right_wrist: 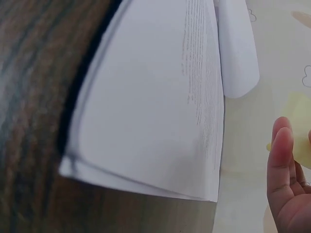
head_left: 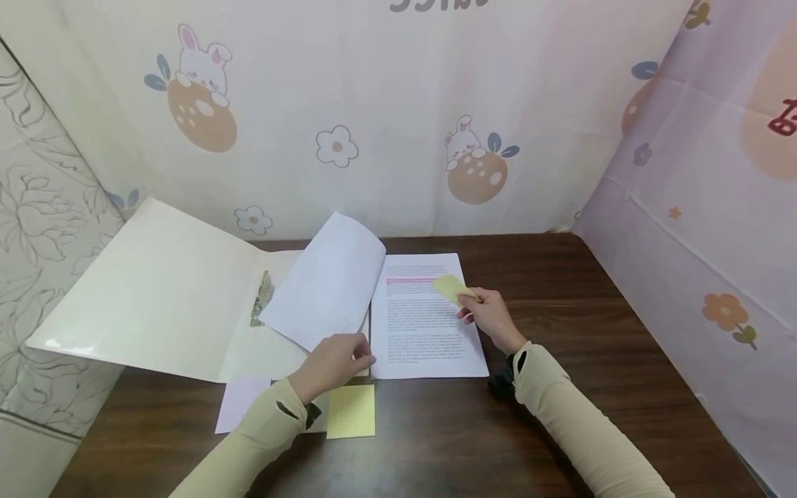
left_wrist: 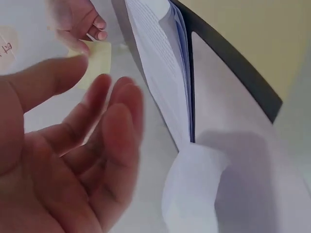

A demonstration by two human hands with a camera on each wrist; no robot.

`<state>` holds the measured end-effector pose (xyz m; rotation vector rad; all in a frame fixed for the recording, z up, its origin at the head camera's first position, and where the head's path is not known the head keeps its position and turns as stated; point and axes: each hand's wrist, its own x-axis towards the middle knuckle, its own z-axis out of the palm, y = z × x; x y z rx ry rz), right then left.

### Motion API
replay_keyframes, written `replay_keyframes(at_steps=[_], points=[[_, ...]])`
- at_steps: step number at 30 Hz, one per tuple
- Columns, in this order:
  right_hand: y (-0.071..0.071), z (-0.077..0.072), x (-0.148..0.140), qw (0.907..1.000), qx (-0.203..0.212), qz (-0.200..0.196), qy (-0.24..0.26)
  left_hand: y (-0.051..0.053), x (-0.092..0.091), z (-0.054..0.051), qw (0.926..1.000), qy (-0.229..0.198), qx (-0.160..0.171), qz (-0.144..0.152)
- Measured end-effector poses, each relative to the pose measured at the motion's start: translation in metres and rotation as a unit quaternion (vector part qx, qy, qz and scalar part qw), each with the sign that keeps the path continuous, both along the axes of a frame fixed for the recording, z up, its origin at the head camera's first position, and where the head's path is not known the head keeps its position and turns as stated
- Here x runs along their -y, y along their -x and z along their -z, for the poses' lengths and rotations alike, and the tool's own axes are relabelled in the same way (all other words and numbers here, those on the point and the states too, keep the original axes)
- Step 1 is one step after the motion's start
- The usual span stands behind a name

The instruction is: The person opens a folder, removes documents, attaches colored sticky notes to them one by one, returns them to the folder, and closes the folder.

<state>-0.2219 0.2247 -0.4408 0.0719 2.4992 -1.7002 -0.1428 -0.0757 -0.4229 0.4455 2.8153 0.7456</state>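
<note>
My right hand (head_left: 493, 318) pinches a pale yellow sticky note (head_left: 447, 286) between thumb and fingers. It holds the note over the right side of a printed page (head_left: 423, 339), close to pink highlighted lines near the top. My left hand (head_left: 333, 363) hovers by the page's lower left corner; in the left wrist view its fingers (left_wrist: 119, 131) are loosely bent with nothing between them. Turned-over sheets (head_left: 330, 283) curl to the left across an open white binder (head_left: 168, 290). The binder's metal clip (head_left: 262, 297) shows beside them. The right wrist view shows the stack of pages (right_wrist: 146, 107) edge-on.
A yellow sticky note pad (head_left: 351, 413) lies at the front of the dark wooden table (head_left: 591, 332). A lilac piece of paper (head_left: 241, 403) sits left of it, partly under the binder. Patterned curtains (head_left: 386, 180) stand behind and on both sides.
</note>
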Motion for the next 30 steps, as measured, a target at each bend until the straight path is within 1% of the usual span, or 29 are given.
replay_keyframes(at_steps=[3, 6, 9, 12, 14, 16, 20, 27, 30], points=[[-0.002, 0.002, 0.001, 0.9999, -0.001, -0.005, -0.009, 0.003, -0.002, 0.003, 0.9995, -0.028, -0.008, -0.009], [-0.003, 0.001, 0.003, 0.9999, -0.001, -0.005, -0.013, 0.007, -0.003, 0.003, 0.9977, -0.065, -0.018, -0.012], [-0.002, -0.002, 0.004, 0.9997, -0.013, -0.010, -0.016, 0.013, -0.004, -0.002, 0.9951, -0.096, -0.022, -0.011], [0.000, -0.006, 0.006, 0.9994, -0.028, -0.013, -0.015, 0.021, -0.005, -0.009, 0.9915, -0.126, -0.027, -0.016], [0.001, -0.009, 0.007, 0.9991, -0.034, -0.018, -0.018, 0.025, -0.006, -0.014, 0.9895, -0.138, -0.033, -0.026], [0.000, -0.011, 0.009, 0.9987, -0.040, -0.023, -0.024, 0.029, -0.009, -0.016, 0.9880, -0.147, -0.034, -0.033], [-0.004, -0.015, 0.014, 0.9973, -0.050, -0.035, -0.040, 0.036, -0.016, -0.015, 0.9846, -0.169, -0.027, -0.037], [-0.008, -0.014, 0.022, 0.9931, -0.082, -0.053, -0.065, 0.045, -0.033, -0.017, 0.9803, -0.194, -0.027, -0.026], [-0.010, -0.013, 0.024, 0.9900, -0.096, -0.065, -0.080, 0.047, -0.038, -0.014, 0.9786, -0.203, -0.025, -0.020]])
